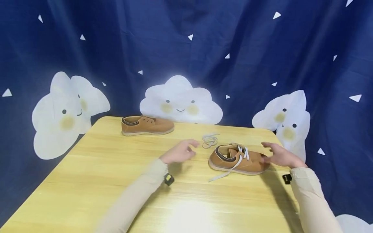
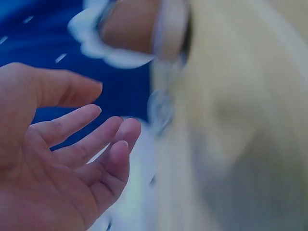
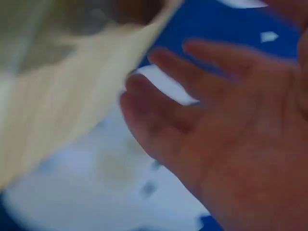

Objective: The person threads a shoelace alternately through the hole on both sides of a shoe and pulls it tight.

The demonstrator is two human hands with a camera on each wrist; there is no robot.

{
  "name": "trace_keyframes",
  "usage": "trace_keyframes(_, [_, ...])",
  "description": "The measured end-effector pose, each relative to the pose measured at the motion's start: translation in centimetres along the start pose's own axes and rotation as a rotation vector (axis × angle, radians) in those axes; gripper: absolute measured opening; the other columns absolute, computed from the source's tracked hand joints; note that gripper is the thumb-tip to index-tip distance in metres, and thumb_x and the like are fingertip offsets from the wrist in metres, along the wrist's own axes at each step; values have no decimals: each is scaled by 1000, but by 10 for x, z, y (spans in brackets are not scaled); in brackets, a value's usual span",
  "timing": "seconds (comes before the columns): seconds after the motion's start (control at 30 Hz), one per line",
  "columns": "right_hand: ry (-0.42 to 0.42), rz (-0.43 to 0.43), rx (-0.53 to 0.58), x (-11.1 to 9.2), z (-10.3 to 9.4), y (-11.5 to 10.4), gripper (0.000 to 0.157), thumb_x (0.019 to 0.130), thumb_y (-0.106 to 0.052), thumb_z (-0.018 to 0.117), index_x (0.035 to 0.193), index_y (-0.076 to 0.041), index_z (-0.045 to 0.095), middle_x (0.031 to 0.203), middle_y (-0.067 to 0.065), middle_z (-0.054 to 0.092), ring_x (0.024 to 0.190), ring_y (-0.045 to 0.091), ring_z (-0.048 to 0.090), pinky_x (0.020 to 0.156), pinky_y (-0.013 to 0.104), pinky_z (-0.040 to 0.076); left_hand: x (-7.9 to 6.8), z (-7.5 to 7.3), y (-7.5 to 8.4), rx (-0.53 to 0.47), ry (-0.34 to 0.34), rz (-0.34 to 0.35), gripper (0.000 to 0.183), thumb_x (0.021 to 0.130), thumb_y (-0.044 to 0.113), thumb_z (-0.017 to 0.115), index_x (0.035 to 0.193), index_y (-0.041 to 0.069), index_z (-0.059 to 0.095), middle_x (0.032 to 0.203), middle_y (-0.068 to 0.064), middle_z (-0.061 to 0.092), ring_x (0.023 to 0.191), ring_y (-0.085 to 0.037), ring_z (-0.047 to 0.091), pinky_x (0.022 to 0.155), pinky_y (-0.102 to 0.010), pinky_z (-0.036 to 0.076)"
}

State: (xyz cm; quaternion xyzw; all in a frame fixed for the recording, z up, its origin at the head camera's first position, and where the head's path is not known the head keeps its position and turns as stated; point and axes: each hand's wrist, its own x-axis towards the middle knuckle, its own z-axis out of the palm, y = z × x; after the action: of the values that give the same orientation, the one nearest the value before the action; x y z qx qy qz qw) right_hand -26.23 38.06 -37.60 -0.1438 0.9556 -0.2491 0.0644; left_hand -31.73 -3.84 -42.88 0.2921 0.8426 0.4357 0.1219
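Observation:
A brown shoe (image 1: 250, 165) lies on the table with its toe to the right. Its white lace (image 1: 233, 167) runs through the upper eyelets, and one end trails onto the tabletop. My left hand (image 1: 181, 151) hovers left of the heel, fingers relaxed and holding nothing; the left wrist view shows the bare palm (image 2: 62, 159). Over by the toe is my right hand (image 1: 279, 155), fingers loosely spread, thumb overlapping the toe in the head view. Nothing lies in the right palm (image 3: 231, 130). A loose coiled lace (image 1: 209, 141) rests behind the heel.
Another brown shoe (image 1: 148, 126), with bare eyelets, stands at the table's back left edge. The wooden table (image 1: 96, 181) ends at a dark blue curtain (image 1: 186, 55) with clouds and white triangles. Both wrists carry small black cameras.

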Motion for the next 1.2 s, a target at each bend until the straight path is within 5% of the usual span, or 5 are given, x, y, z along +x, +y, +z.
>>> trace_keyframes(0.27, [176, -134, 341, 62, 22, -124, 41, 105, -17, 60, 141, 2, 57, 131, 26, 68, 108, 27, 73, 85, 22, 58, -66, -101, -51, -359, 420, -185, 38, 100, 7, 57, 138, 4, 59, 126, -9, 70, 108, -22, 67, 94, -37, 55])
trace_keyframes(0.6, [-97, -13, 784, 181, 90, -206, 50, 105, -12, 54, 150, 6, 42, 144, 31, 57, 130, 43, 61, 109, 47, 53, -118, -168, -99, -906, 850, -362, 30, 101, -1, 45, 108, 22, 62, 99, 13, 64, 91, -3, 62, 80, -18, 50])
trace_keyframes(0.83, [7, 159, 979, 231, 133, -205, 52, 102, 1, 51, 151, 10, 37, 154, 29, 44, 138, 47, 51, 115, 47, 48, -119, -168, -119, -1040, 774, -428, 57, 108, 12, 29, 165, 17, 21, 169, -12, 19, 155, -26, 28, 128, -33, 26])
trace_keyframes(0.97, [30, 198, 1059, 246, 152, -202, 55, 101, 1, 52, 153, 9, 33, 158, 27, 39, 142, 48, 45, 119, 48, 44, -118, -165, -132, -1155, 723, -371, 65, 109, 14, 25, 167, 18, -2, 175, -8, -13, 163, -25, -5, 134, -36, 2])
trace_keyframes(1.2, [17, 242, 1090, 263, 176, -200, 65, 98, 1, 51, 158, 5, 28, 161, 24, 38, 141, 40, 46, 120, 46, 43, -117, -163, -146, -1355, 720, -285, 71, 110, 22, 29, 165, 23, -14, 172, -1, -27, 162, -17, -17, 132, -32, -7])
